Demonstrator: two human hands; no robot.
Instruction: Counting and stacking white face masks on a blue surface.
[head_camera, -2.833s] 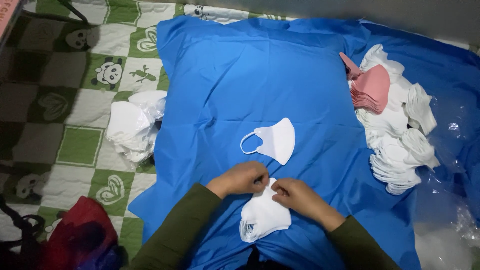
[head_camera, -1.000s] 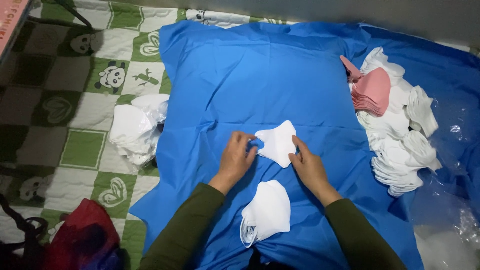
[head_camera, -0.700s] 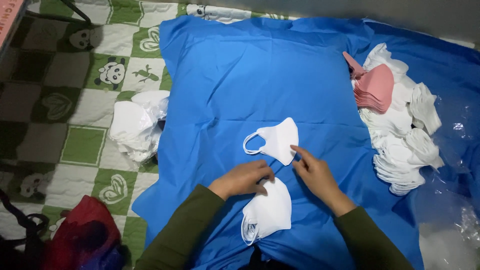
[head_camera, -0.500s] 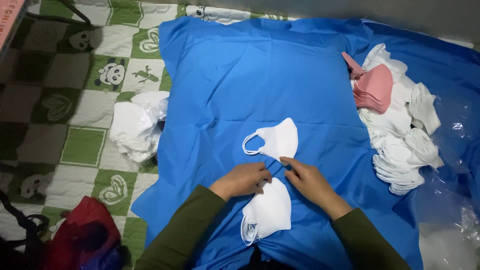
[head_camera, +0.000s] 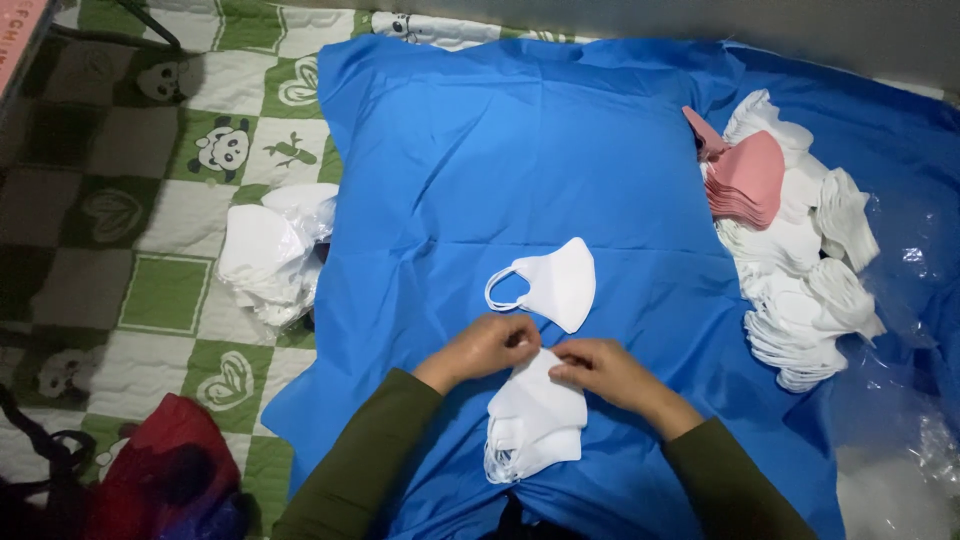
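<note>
A small stack of folded white face masks (head_camera: 535, 420) lies on the blue sheet (head_camera: 520, 150) close to me. My left hand (head_camera: 487, 346) and my right hand (head_camera: 595, 366) both pinch the upper corner of the stack's top mask, fingers nearly touching. Just beyond my hands a single white mask (head_camera: 552, 283) lies flat with its ear loop to the left. Both of my sleeves are dark green.
A large heap of white masks (head_camera: 800, 270) with a stack of pink masks (head_camera: 745, 180) on top sits at the right. Clear plastic with more white masks (head_camera: 270, 250) lies on the green panda quilt (head_camera: 170, 150) at the left. A red bag (head_camera: 160, 470) is at lower left.
My hands left the single mask on the sheet and drew back to the near stack, where both now pinch its top mask. The single mask lies where it was laid.
</note>
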